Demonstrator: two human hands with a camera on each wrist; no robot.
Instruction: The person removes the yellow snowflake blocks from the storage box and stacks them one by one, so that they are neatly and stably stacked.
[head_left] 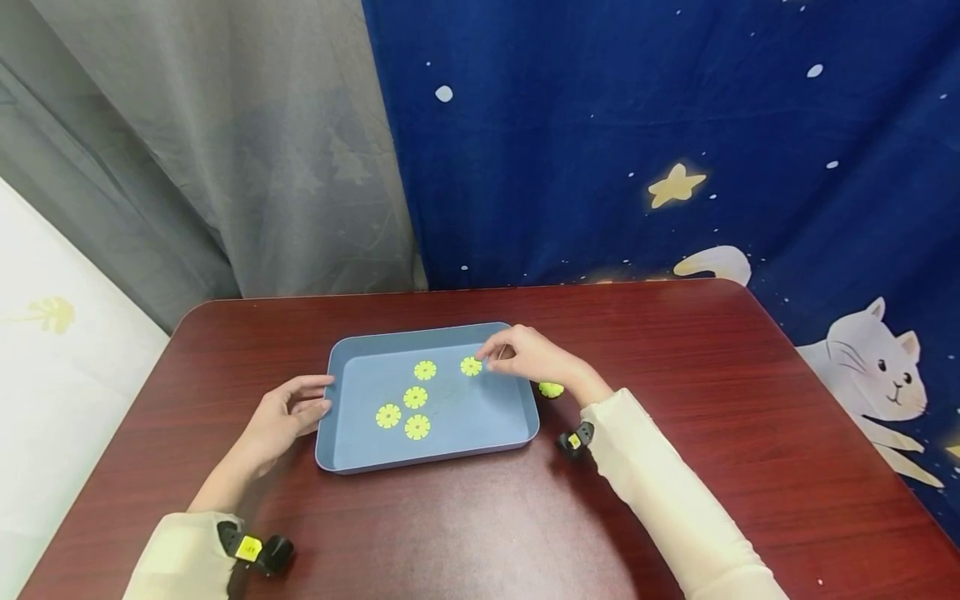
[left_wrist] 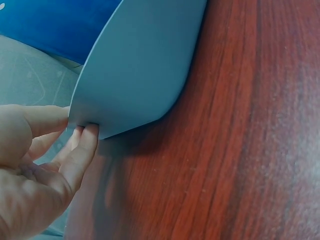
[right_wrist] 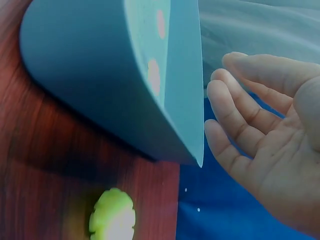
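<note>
The left hand (head_left: 281, 421), grip relaxed, touches a shallow blue rectangular tray (head_left: 480, 417) on the red-brown wood-grained desk (head_left: 675, 375); the right hand (head_left: 534, 354), grip narrowly parted, hovers near flat yellow-green notched discs (head_left: 417, 421) inside.

Curtains (head_left: 570, 117) hang behind the table (head_left: 480, 533), and on the table sits the tray (head_left: 480, 417). Left hand (head_left: 281, 421) at its left wall, right hand (head_left: 528, 354) over its far right part! Inside, five discs (head_left: 416, 402): one far right, beside the right hand; another to its left; a third just before that; two nearest the person. Right of the tray, on the table, lies another disc (head_left: 551, 389).
</note>
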